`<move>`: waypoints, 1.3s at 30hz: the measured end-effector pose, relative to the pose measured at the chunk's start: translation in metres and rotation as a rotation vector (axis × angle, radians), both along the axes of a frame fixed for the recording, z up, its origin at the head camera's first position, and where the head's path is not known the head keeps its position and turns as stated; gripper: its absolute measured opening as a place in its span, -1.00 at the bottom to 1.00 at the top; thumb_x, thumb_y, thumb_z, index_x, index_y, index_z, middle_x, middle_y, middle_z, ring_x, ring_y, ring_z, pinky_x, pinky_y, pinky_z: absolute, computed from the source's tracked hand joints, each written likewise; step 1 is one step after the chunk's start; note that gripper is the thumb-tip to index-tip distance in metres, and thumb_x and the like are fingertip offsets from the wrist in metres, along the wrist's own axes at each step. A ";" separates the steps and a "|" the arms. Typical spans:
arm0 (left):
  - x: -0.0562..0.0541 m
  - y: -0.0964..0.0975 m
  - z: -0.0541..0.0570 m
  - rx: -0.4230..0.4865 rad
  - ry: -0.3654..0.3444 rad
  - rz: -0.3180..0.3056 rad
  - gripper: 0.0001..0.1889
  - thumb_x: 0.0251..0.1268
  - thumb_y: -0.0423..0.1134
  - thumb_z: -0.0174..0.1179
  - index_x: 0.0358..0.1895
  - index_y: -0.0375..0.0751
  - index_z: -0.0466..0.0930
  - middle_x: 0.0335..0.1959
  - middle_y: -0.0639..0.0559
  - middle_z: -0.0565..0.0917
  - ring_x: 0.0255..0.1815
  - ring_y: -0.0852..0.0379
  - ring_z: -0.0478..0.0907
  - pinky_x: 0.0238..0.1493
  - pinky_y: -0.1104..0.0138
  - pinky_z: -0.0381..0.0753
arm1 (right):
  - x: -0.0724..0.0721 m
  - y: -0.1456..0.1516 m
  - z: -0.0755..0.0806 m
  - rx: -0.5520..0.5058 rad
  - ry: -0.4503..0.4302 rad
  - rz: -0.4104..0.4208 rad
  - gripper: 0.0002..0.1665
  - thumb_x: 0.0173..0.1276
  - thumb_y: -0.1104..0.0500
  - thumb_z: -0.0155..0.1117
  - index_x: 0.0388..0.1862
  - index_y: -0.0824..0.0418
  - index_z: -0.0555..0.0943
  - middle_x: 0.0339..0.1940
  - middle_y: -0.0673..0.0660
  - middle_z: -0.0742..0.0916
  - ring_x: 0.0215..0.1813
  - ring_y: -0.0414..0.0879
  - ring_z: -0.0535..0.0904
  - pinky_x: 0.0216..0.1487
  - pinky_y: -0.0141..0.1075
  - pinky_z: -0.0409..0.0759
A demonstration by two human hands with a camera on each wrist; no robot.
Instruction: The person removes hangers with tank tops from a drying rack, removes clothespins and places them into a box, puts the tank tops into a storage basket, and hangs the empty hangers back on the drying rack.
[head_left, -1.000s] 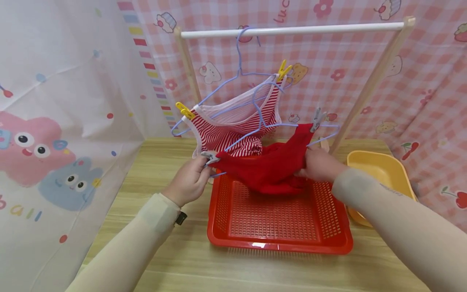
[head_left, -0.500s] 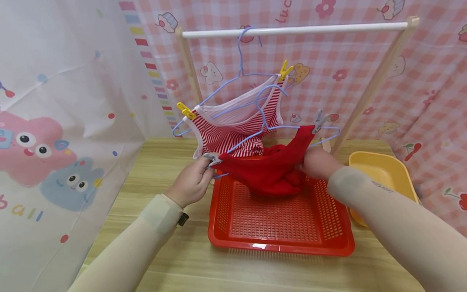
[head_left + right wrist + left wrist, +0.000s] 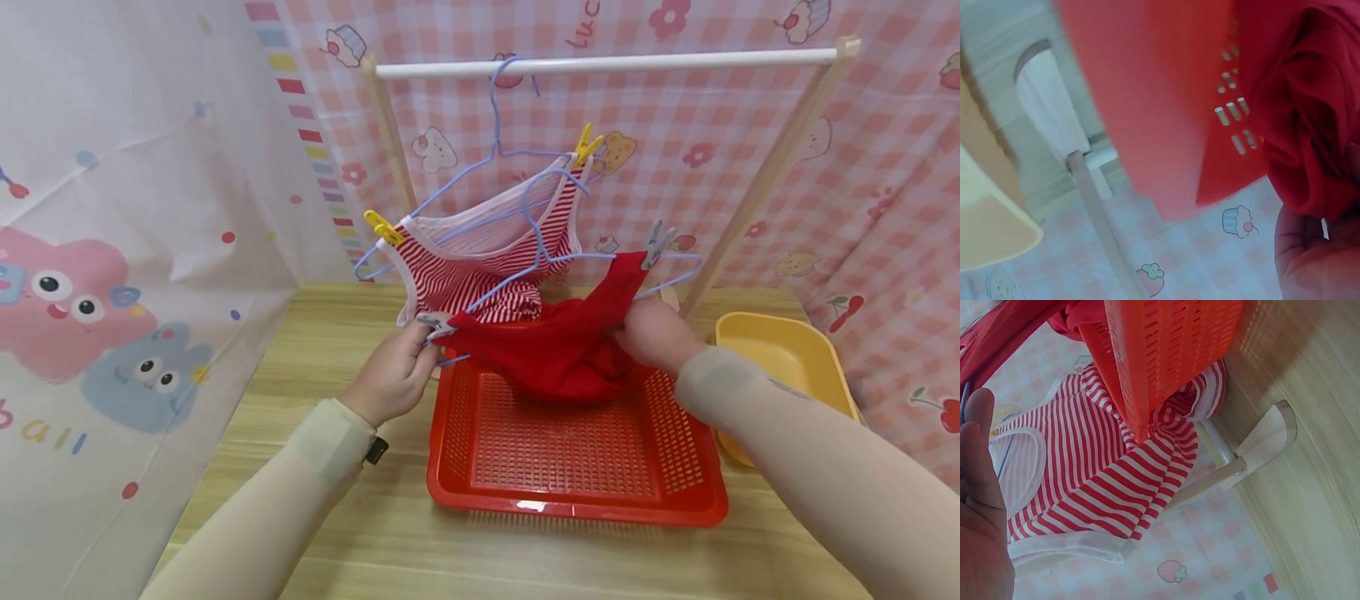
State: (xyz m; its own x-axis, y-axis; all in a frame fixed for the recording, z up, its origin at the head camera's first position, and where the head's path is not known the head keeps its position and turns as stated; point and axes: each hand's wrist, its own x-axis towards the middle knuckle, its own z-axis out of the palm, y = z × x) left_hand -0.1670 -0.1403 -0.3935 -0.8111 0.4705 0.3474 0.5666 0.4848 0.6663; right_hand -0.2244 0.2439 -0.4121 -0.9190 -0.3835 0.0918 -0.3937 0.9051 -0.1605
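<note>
A red garment (image 3: 547, 354) is clipped by two grey clothespins (image 3: 657, 247) to a blue wire hanger (image 3: 536, 237), which is held up above a red basket (image 3: 562, 475). My left hand (image 3: 393, 371) grips the hanger's left end beside the other clothespin; the left wrist view shows its fingers (image 3: 977, 450) by the thin wire. My right hand (image 3: 660, 333) holds the red cloth at its right side, below the right clothespin. Some of its fingers are hidden behind the fabric. In the right wrist view the cloth (image 3: 1316, 125) hangs bunched against that hand (image 3: 1316, 256).
Behind, a red-and-white striped top (image 3: 472, 271) hangs by yellow clothespins (image 3: 382, 227) on a second blue hanger, hooked over the white bar (image 3: 637, 60) of a wooden rack. A yellow tub (image 3: 783, 350) stands right of the basket on the wood-grain table (image 3: 300, 350).
My right hand has shifted slightly against the cloth, and its fingers have gone further behind the fabric. The hanger's hook moved slightly right, then part of the way back. My left hand keeps its grip.
</note>
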 end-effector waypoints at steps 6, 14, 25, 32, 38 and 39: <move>0.001 -0.003 0.002 -0.005 0.003 0.022 -0.68 0.64 -0.40 -0.11 0.32 -0.26 0.44 0.06 -0.21 0.77 -0.14 -0.04 0.81 -0.05 0.08 0.80 | 0.010 0.001 0.012 -0.137 -0.064 -0.058 -0.80 0.30 0.22 0.28 -0.50 0.30 0.67 -0.47 0.28 0.77 -0.24 0.33 0.73 0.06 0.23 0.59; 0.000 -0.004 0.004 0.062 -0.028 -0.014 -0.64 0.66 -0.42 -0.14 0.39 -0.23 0.39 0.17 -0.22 0.73 -0.14 -0.06 0.83 -0.07 0.10 0.82 | 0.037 0.004 0.022 -0.349 -0.016 -0.052 -0.84 0.46 0.18 0.31 -0.36 0.12 0.73 -0.46 0.04 0.76 -0.34 -0.02 0.58 -0.18 -0.03 0.55; 0.003 -0.005 0.004 0.056 -0.010 -0.005 -0.66 0.65 -0.44 -0.11 0.35 -0.25 0.42 0.03 -0.22 0.73 -0.19 -0.05 0.80 -0.12 0.14 0.82 | 0.072 0.007 0.029 -0.445 -0.017 -0.012 -0.95 0.45 0.20 0.40 -0.25 0.10 0.75 -0.37 0.02 0.73 -0.27 -0.08 0.52 -0.19 -0.22 0.50; 0.004 -0.004 0.003 0.028 -0.023 0.017 -0.64 0.60 -0.45 -0.12 0.33 -0.28 0.44 0.07 -0.23 0.74 -0.21 -0.03 0.81 -0.17 0.16 0.79 | 0.087 0.009 0.026 -0.481 -0.092 0.125 -0.82 0.37 0.31 0.43 -0.09 0.12 0.80 0.00 0.09 0.76 0.03 -0.05 0.59 0.02 -0.32 0.55; 0.005 -0.004 0.000 0.039 -0.034 -0.006 -0.67 0.63 -0.45 -0.11 0.32 -0.29 0.45 0.05 -0.23 0.74 -0.21 -0.04 0.82 -0.12 0.14 0.82 | 0.091 0.009 0.021 -0.446 -0.173 0.157 -0.79 0.36 0.30 0.45 -0.07 0.09 0.81 0.00 0.06 0.72 0.06 -0.04 0.60 0.05 -0.21 0.61; 0.006 -0.004 0.000 0.043 -0.041 -0.011 -0.66 0.63 -0.45 -0.11 0.32 -0.28 0.45 0.06 -0.23 0.73 -0.20 -0.03 0.82 -0.11 0.14 0.82 | 0.092 0.009 0.020 -0.442 -0.194 0.152 -0.79 0.37 0.29 0.44 -0.06 0.09 0.82 0.02 0.07 0.72 0.07 -0.03 0.60 0.05 -0.20 0.62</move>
